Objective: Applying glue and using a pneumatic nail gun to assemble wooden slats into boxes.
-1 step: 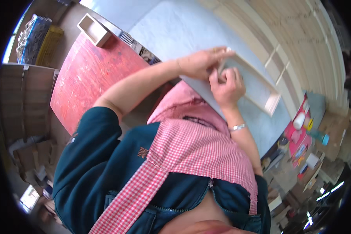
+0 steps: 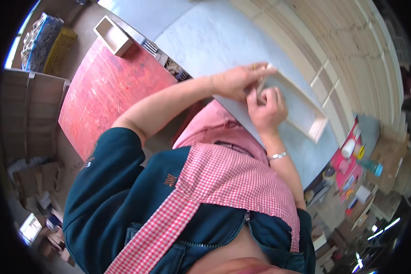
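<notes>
A shallow rectangular frame of pale wood [image 2: 301, 92] lies slantwise on the pale table [image 2: 201, 39]. My left hand [image 2: 235, 82] is closed around its left end, the fingers reaching over the corner. Just right of it, my right hand [image 2: 268, 109] is curled into a fist against the same end, thumb toward the left hand. Whatever the right fingers hold, if anything, is hidden by the hand. The frame's long sides run on to the right of my hands, as far as its right end.
Long pale boards [image 2: 338, 41] lie along the table's far side. On a red worktop [image 2: 118, 82] at left stands a small open wooden box [image 2: 113, 36]. Crates [image 2: 43, 43] are stacked at the far left. A teal-capped bottle [image 2: 372, 166] and small items stand at right.
The whole view has shifted slightly, so the table and frame sit a little lower in the picture. Both hands stay at the frame's left end.
</notes>
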Demonstrator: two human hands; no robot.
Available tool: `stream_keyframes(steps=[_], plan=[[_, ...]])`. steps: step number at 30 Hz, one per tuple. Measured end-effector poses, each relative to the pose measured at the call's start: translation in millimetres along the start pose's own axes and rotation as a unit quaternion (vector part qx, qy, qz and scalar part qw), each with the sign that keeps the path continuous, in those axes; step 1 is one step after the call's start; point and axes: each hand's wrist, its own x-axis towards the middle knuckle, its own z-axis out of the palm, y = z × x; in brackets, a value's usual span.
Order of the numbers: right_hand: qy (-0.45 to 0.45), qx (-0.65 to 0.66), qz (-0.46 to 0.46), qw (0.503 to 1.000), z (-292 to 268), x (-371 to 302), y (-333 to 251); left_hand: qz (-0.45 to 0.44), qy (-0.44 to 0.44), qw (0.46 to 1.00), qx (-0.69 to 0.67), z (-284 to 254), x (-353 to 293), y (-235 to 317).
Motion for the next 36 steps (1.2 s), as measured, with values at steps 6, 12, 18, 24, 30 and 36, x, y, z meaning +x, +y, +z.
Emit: stream_keyframes(steps=[6,12,18,24,30,36], plan=[[-0.057,0.168,-0.083,0.981,-9.6,73.5,-13.0,0.004,0.003,0.996,-0.083,2.3,-10.3,-1.4],[-0.129,0.144,-0.214,0.958,132.6,212.5,-29.3,-0.029,-0.040,0.995,-0.089,4.1,-8.5,6.8],[-0.223,0.094,-0.198,0.950,223.5,253.6,-44.4,-0.076,-0.045,0.990,-0.112,-4.8,-5.1,13.7],[-0.240,0.254,-0.079,0.933,101.2,311.0,-96.4,-0.050,-0.018,0.994,-0.100,-2.7,-8.0,12.5],[-0.192,0.454,0.021,0.870,43.1,262.3,-0.6,-0.013,0.008,0.998,-0.068,11.1,-4.7,4.1],[-0.121,0.323,0.121,0.931,-7.8,188.2,55.5,-0.045,-0.026,0.995,-0.085,0.3,-6.1,9.3]])
